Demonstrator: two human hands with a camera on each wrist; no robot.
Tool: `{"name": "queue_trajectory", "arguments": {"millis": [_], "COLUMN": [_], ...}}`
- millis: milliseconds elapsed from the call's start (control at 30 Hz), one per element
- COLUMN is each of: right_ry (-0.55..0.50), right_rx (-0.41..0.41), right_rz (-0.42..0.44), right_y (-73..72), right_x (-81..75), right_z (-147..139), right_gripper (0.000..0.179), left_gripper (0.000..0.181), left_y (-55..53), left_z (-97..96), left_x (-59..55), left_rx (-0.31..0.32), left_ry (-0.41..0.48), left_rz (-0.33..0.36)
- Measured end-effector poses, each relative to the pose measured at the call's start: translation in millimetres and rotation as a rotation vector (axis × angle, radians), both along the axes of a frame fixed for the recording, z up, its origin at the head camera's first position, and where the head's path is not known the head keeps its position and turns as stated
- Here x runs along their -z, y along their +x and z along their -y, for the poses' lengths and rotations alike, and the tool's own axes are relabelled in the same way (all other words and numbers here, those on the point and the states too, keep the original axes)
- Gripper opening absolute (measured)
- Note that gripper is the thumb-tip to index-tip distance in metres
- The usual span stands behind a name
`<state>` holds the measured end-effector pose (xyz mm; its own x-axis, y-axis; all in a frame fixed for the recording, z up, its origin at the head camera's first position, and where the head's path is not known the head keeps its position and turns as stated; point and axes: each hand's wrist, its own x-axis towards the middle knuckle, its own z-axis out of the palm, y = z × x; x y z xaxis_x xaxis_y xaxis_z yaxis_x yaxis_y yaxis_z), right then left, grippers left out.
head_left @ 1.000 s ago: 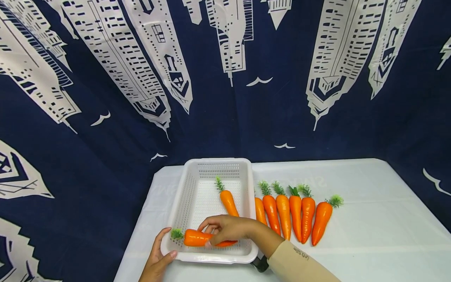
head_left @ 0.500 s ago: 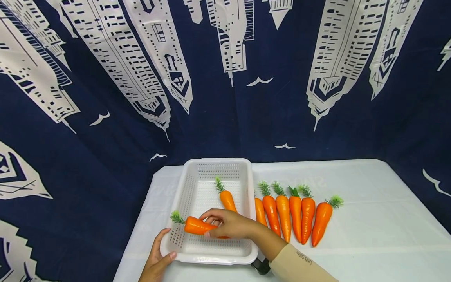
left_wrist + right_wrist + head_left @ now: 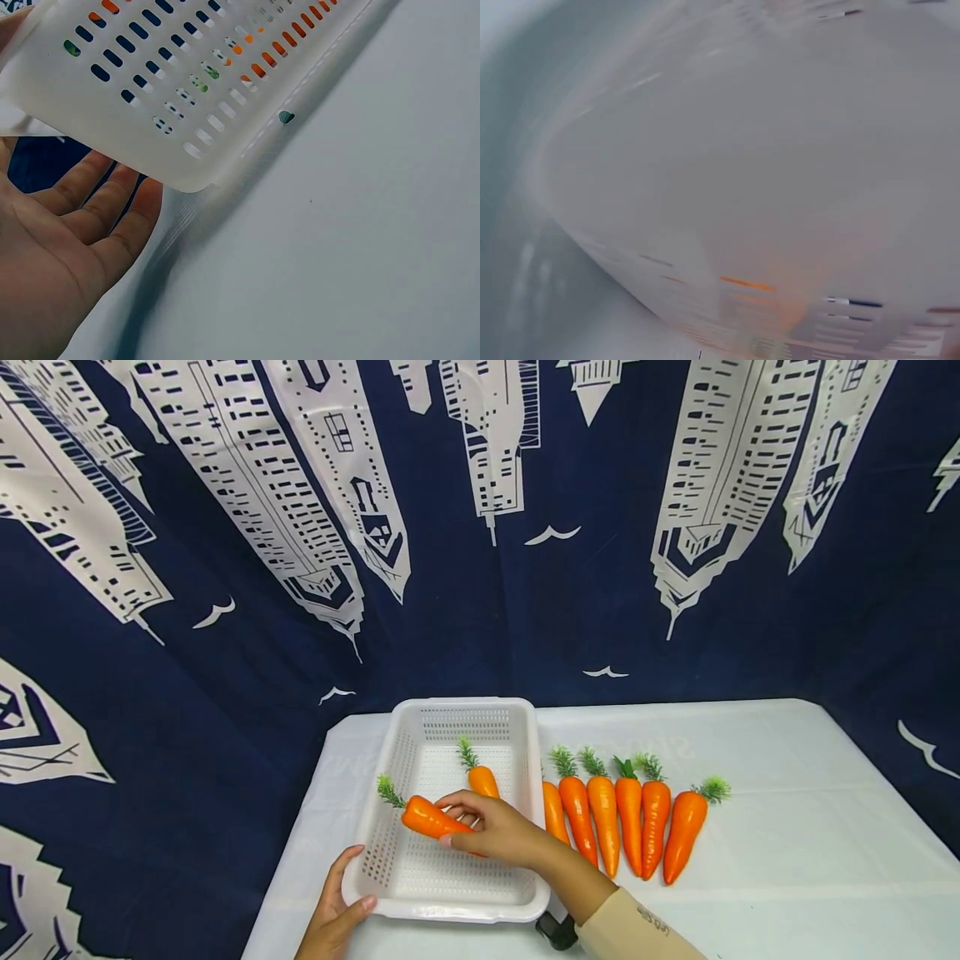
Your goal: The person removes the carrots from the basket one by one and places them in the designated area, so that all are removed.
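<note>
My right hand [image 3: 498, 831] pinches an orange carrot [image 3: 431, 817] with a green leafy top. It holds the carrot over the inside of the white perforated basket [image 3: 450, 912], tilted with its leaves toward the far left. A second carrot [image 3: 482, 781] lies in the basket, its lower part hidden behind the right hand. At the near left corner, my left hand [image 3: 333, 910] grips the basket's rim. From the left wrist view, the fingers of that hand [image 3: 82, 225] show under the basket's slotted wall [image 3: 150, 97]. Blurred basket wall [image 3: 727, 172] fills most of the right wrist view.
Right of the basket, several carrots [image 3: 603, 814] lie side by side on the white table [image 3: 795, 827], tops pointing away. A black device [image 3: 557, 932] sits under the right wrist. Behind the table hangs a dark blue cloth [image 3: 525, 610] printed with white buildings.
My right hand has moved the carrot away from the basket's near end toward its middle. The carrot has turned from nearly level to slanting. The left hand stays at the corner.
</note>
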<state>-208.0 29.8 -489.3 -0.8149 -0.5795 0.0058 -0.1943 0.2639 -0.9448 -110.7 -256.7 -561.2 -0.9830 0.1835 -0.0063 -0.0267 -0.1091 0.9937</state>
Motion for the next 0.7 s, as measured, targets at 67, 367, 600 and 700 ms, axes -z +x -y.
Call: {"name": "queue_trajectory", "arguments": {"millis": [67, 367, 600, 700], "right_ry": [-0.022, -0.133, -0.198, -0.221], "right_rx": [0.028, 0.157, 0.221, 0.258], "right_rz": [-0.01, -0.046, -0.065, -0.086], "right_y": [0.6, -0.9, -0.1, -0.2], "right_x": [0.2, 1.0, 0.9, 1.6], "right_z": [-0.7, -2.5, -4.2, -5.5], "right_gripper": [0.04, 0.045, 0.046, 0.046], "left_gripper": [0.072, 0.071, 0.07, 0.07], "left_y": [-0.2, -0.7, -0.9, -0.8], "left_z": [0.6, 0.9, 1.0, 1.2], "left_x": [0.8, 0.9, 0.6, 0.1], "left_rx": [0.009, 0.024, 0.018, 0.014], "left_ry": [0.004, 0.017, 0.007, 0.003], "left_rz": [-0.014, -0.047, -0.055, -0.052]}}
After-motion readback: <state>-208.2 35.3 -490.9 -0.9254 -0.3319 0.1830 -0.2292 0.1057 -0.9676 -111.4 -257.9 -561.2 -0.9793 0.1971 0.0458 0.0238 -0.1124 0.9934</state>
